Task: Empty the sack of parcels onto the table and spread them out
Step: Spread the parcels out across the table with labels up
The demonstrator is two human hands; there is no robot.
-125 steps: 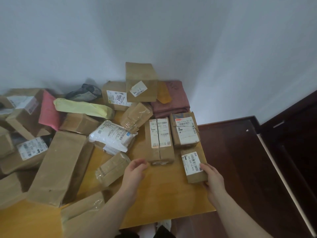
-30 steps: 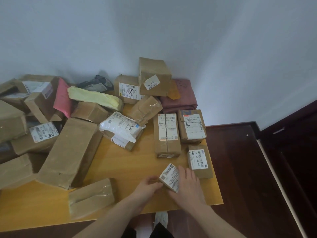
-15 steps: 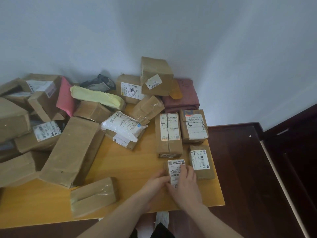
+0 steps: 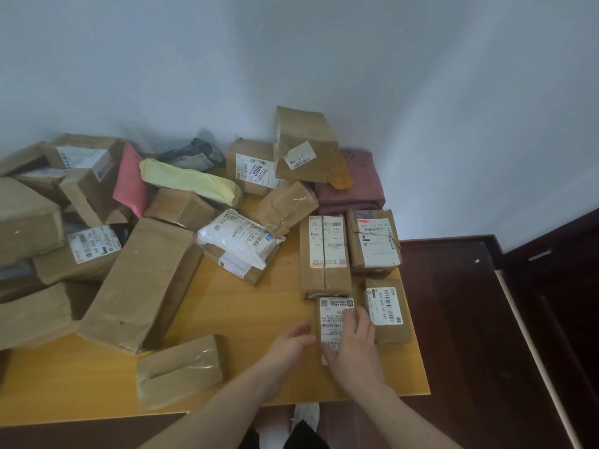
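Note:
Many brown parcels cover the yellow wooden table [image 4: 246, 299]. A small labelled box [image 4: 334, 315] lies flat near the front right corner, just below a longer labelled box [image 4: 325, 254] and left of another small box [image 4: 387, 311]. My right hand [image 4: 355, 343] rests flat on the small box's label, fingers straight. My left hand [image 4: 291, 340] touches its left side with relaxed fingers. A heap of cartons [image 4: 42, 218] fills the left. No sack is in view.
A long carton [image 4: 142, 283] lies diagonally mid-table and a taped box [image 4: 180, 367] sits near the front edge. A white mailer [image 4: 240, 238], yellow bag [image 4: 191, 183] and maroon bag [image 4: 356, 186] lie further back. Dark wooden floor [image 4: 460, 319] is on the right, walls behind.
The small labelled box, tilted up between my hands a second ago, now lies flat on the table below the longer box. My right hand lies on top of it.

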